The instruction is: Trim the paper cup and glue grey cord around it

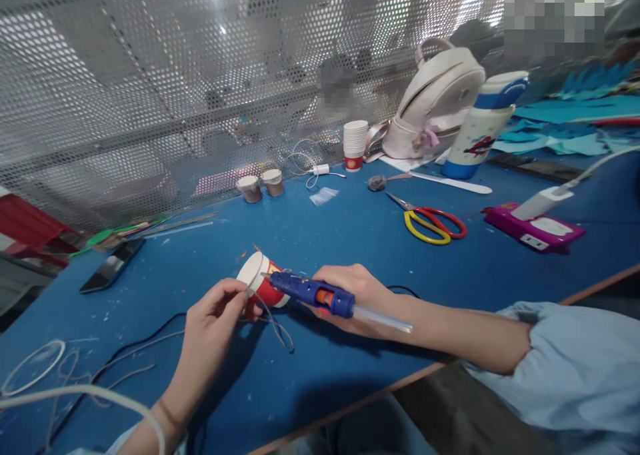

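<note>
My right hand (350, 288) is wrapped round a blue hot glue gun (310, 290) with a clear glue stick (383, 318) poking out of its back. The gun's nozzle is at the rim of a red and white paper cup (273, 288), tilted on its side above the table. My left hand (217, 315) is closed at the cup's edge, pinching a thin grey cord (273, 322) against it. Part of that cord runs along the cup's bottom or rim and a loop hangs below. Some of my left fingers are hidden behind the cup.
Yellow-and-red-handled scissors (433, 225) and a purple power strip (533, 228) lie to the right. Behind stand stacked paper cups (355, 145), a bottle (483, 125), a backpack (435, 102) and two small tubs (260, 186). A phone (113, 265) and loose cables (75, 388) are at left.
</note>
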`<control>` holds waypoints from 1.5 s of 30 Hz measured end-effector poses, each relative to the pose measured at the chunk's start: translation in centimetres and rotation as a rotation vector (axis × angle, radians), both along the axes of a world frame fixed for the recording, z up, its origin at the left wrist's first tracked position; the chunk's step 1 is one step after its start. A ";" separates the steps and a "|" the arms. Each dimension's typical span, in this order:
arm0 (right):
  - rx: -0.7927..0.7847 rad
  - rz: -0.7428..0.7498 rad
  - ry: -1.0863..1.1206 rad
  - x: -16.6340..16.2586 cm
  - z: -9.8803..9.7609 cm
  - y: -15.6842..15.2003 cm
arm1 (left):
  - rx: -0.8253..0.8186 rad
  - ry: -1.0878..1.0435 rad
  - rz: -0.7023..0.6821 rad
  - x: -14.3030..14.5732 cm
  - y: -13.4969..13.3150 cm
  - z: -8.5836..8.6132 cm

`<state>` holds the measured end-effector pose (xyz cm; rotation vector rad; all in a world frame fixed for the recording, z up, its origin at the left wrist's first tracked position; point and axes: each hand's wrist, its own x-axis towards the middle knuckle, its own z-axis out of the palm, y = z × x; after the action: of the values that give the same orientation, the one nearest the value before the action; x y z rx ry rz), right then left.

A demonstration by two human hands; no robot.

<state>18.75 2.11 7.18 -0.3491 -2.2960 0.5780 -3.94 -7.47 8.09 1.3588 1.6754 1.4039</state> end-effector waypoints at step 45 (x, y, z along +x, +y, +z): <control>-0.715 -0.286 -0.118 0.1 2.3 2.9 | -0.007 -0.062 -0.025 -0.8 0.3 -0.6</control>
<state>18.89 5.03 9.50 -1.0522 -2.0200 1.2404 -4.78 -7.18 7.47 1.3145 1.6168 1.4102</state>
